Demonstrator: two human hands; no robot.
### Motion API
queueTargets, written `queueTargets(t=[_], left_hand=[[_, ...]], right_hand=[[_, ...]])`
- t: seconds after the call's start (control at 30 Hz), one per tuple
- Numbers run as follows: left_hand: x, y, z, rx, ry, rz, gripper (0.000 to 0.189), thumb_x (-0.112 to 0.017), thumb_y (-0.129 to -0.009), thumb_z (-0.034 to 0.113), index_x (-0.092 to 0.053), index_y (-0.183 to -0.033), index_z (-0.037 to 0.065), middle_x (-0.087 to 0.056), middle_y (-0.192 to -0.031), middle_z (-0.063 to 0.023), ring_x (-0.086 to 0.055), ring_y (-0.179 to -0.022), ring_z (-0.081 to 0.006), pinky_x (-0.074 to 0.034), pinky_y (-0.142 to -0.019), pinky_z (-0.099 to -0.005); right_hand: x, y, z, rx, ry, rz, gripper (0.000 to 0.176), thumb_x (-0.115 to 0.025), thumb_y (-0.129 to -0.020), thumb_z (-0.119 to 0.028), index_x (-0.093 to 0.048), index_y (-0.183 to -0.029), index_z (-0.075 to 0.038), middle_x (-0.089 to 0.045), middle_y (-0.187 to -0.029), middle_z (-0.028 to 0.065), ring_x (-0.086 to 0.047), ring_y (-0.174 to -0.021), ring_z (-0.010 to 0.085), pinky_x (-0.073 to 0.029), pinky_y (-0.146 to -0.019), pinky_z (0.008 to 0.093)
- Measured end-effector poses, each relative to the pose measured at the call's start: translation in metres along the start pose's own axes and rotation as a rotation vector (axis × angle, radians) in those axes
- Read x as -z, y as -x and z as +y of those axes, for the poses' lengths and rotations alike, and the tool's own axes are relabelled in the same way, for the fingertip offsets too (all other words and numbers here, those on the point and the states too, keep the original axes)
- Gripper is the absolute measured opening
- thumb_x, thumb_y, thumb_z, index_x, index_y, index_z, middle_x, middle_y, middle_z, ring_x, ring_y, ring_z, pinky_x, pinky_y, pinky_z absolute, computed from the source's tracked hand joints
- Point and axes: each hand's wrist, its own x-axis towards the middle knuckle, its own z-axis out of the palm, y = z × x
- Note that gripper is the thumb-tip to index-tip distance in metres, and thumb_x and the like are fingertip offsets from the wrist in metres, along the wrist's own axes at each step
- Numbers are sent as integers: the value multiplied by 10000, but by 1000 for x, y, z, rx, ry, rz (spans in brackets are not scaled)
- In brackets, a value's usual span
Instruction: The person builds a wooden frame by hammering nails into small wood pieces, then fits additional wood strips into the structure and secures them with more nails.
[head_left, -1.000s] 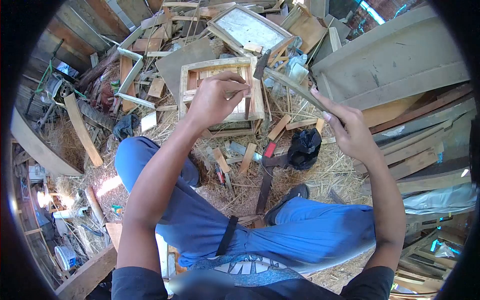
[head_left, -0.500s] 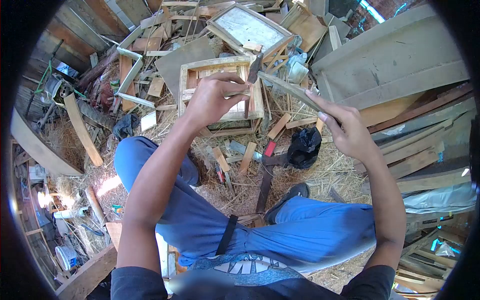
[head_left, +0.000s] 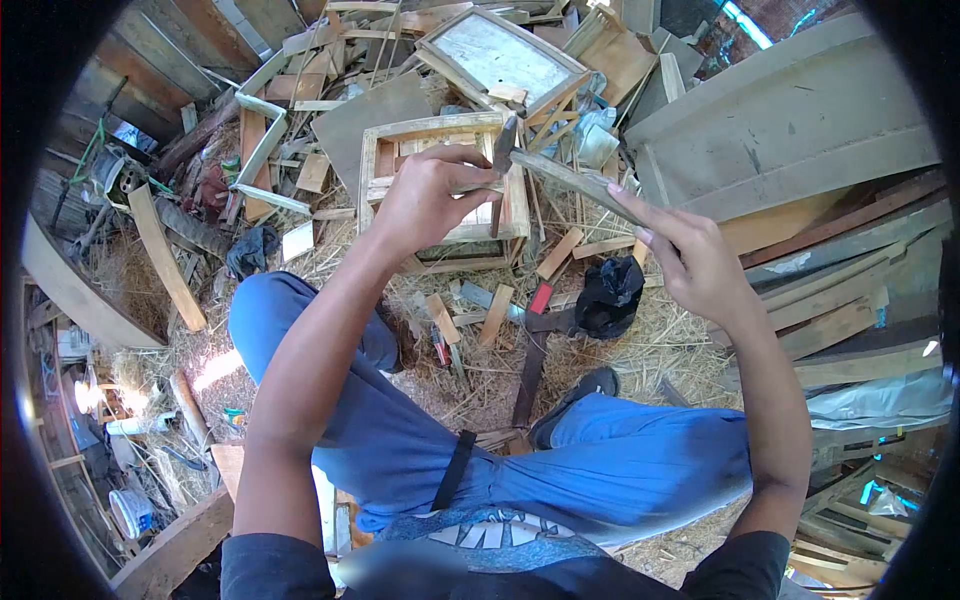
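My right hand (head_left: 695,265) grips the wooden handle of a hammer (head_left: 560,172), whose dark metal head hangs just above the right rim of a square wooden box frame (head_left: 512,190) on the straw floor. My left hand (head_left: 425,195) rests over the frame's top, fingers pinched on a thin wooden strip or small nail near the hammer head; which one I cannot tell. My legs in blue trousers (head_left: 420,440) fill the lower middle of the view.
Scrap boards and offcuts (head_left: 300,160) lie all around the frame. A framed panel (head_left: 500,55) lies behind it, a black bag (head_left: 608,295) to the right, large grey planks (head_left: 790,120) at the far right, and a curved board (head_left: 165,260) on the left.
The hammer head has dropped from a raised position down to the frame's right rim beside my left fingers. My left hand has stayed in place.
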Motion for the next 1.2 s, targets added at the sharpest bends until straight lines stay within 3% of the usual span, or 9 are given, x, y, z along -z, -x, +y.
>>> queueTargets(t=[0.17, 0.27, 0.47, 0.57, 0.77, 0.87, 1.03, 1.13, 1.2], left_hand=[[2, 0, 3, -9, 15, 15, 230, -811, -851, 117, -814, -1078, 84, -758, -1067, -115, -734, -933, -331, -586, -843, -409], [3, 0, 4, 18, -4, -14, 261, -841, -833, 134, -811, -1082, 61, -758, -1121, -137, -735, -996, -316, -583, -872, -402], [2, 1, 2, 47, 29, -28, 264, -839, -830, 119, -807, -1084, 55, -758, -1141, -135, -735, -1023, -317, -579, -893, -399], [1, 0, 2, 12, -10, -19, 261, -836, -834, 114, -807, -1086, 55, -757, -1141, -138, -736, -1023, -316, -578, -896, -397], [3, 1, 4, 51, 9, -32, 263, -837, -836, 118, -806, -1090, 56, -755, -1144, -142, -735, -1025, -323, -575, -906, -399], [3, 1, 3, 60, -15, -43, 265, -838, -834, 117, -806, -1090, 53, -755, -1141, -143, -735, -1023, -321, -576, -904, -398], [4, 1, 5, 29, 8, -29, 264, -840, -830, 108, -805, -1085, 48, -757, -1134, -147, -736, -1011, -323, -577, -898, -397], [4, 0, 3, 25, -3, -35, 267, -841, -827, 107, -805, -1085, 47, -757, -1142, -148, -736, -1013, -325, -577, -898, -396], [4, 1, 3, 21, -12, -35, 270, -841, -826, 107, -804, -1086, 47, -756, -1149, -149, -736, -1015, -326, -577, -898, -396]], right_hand=[[-10, -1, 5, 109, -104, 143, 613, -589, -983, 7, -530, -1545, -230, -628, -849, 212, -599, -768, 417, -503, -753, 452], [-1, 0, -2, -33, 41, -41, 608, -590, -982, 9, -534, -1542, -221, -631, -850, 208, -603, -770, 413, -505, -758, 458], [-6, -1, -1, 120, -92, 170, 613, -599, -974, 11, -543, -1535, -232, -645, -869, 212, -626, -785, 400, -508, -771, 472], [2, 1, -4, -57, 93, -52, 630, -589, -971, 26, -536, -1540, -242, -672, -923, 213, -635, -806, 400, -511, -783, 475], [-9, 1, 2, 122, -86, 179, 645, -584, -976, 28, -518, -1553, -252, -665, -920, 216, -627, -799, 398, -507, -779, 481], [-3, 5, -1, -23, 78, -46, 622, -583, -983, 20, -523, -1551, -225, -654, -910, 216, -614, -790, 396, -510, -786, 472], [-18, 1, 7, 165, -88, 211, 611, -580, -984, 17, -524, -1551, -204, -623, -870, 207, -586, -769, 395, -512, -777, 451], [-6, 5, 1, 18, 74, -16, 614, -580, -977, 28, -523, -1551, -184, -620, -856, 219, -580, -756, 393, -513, -765, 442], [-13, 4, 8, 82, 10, 69, 615, -578, -974, 35, -523, -1549, -176, -616, -852, 226, -577, -750, 397, -514, -761, 440]])
